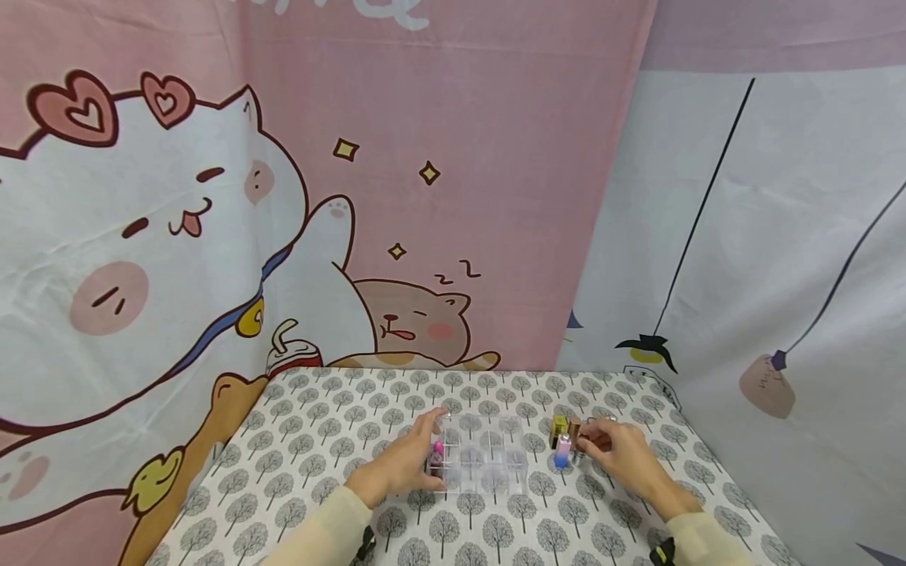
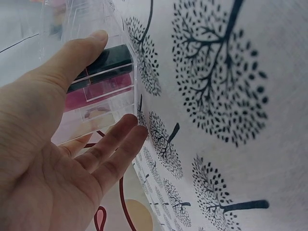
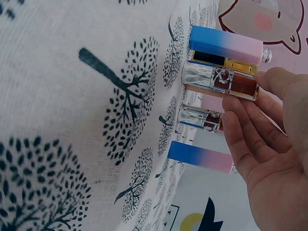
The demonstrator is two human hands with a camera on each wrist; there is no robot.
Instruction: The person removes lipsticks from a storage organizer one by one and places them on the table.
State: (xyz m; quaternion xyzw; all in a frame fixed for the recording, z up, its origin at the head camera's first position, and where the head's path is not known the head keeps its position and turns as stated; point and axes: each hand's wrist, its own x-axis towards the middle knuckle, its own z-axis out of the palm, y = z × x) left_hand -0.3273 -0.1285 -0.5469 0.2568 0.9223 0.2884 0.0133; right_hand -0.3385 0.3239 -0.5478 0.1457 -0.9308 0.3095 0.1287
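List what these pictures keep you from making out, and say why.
Left wrist: the black tube's left end, hidden by the left hand.
Right wrist: the lower clear-based tube's cap end, behind the right hand.
Head: the white lettering, cut by the top edge.
Head: the pink item in the organizer, too small to identify.

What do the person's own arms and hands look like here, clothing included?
The left sleeve and right sleeve are pale cream and long. The left hand and right hand are ungloved. A small black item with a yellow-green mark shows at the right cuff.
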